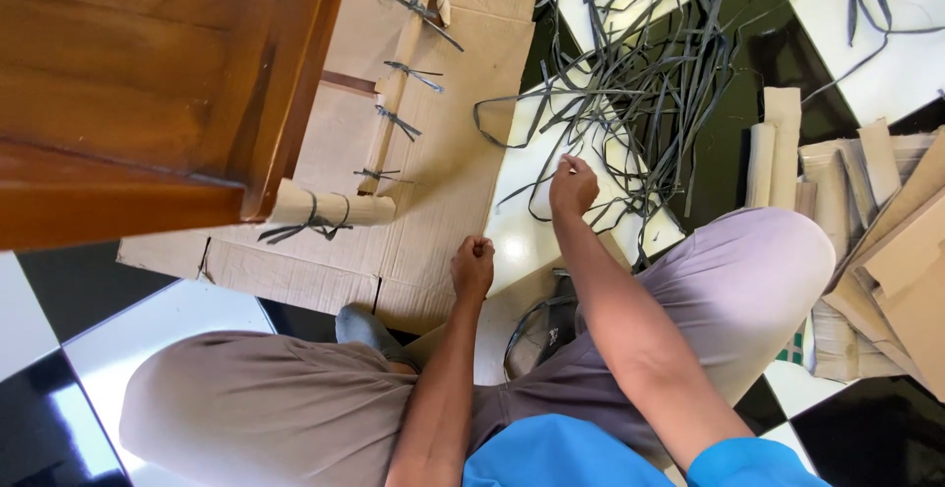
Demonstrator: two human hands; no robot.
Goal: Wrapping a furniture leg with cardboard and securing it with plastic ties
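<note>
I am watching my right hand (573,187) pinching a grey strap (551,113) from the tangled pile on the far tile, while my left hand (472,265) is hovering clenched near the flattened cardboard (433,182).

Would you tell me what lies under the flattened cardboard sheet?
The cardboard sheet lies on black and white floor tiles, seen around its edges. The floor directly beneath is covered.

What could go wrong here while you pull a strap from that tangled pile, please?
The right hand pinches one strap in the tangled pile of straps; a pull might drag others along or knot them. The left hand is closed in a fist by the flat cardboard, which could slide on the glossy floor.
</note>
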